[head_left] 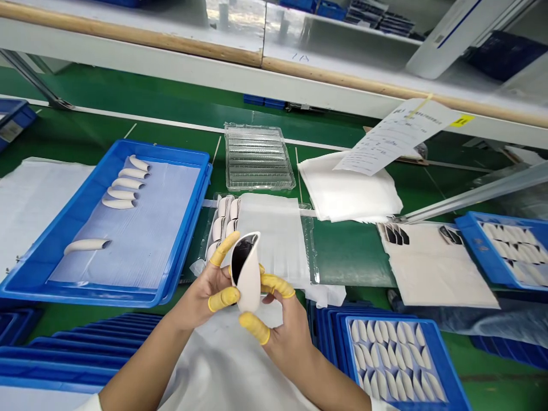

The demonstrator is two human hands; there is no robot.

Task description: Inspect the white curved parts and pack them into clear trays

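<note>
In front of me, upright between my hands, is a curved off-white shell (249,279) with a glossy black inside. My left hand (214,285) grips its left side, thumb and index finger against the edge. On the lower right, my right hand (280,314) has its thumb at the base and its fingers behind the shell, partly hidden. Yellow finger cots cover several fingertips of both hands. Just beyond lies a clear plastic tray (312,251) with similar shells (221,220) at its left and a white sheet (274,228) over the rest.
To the left, a blue tray (149,294) holds several shells on a white liner. An empty clear blister tray (259,157) sits further back. White sheets (351,191) and a hanging paper (394,134) are at the right. A filled blue tray (449,371) stands lower right.
</note>
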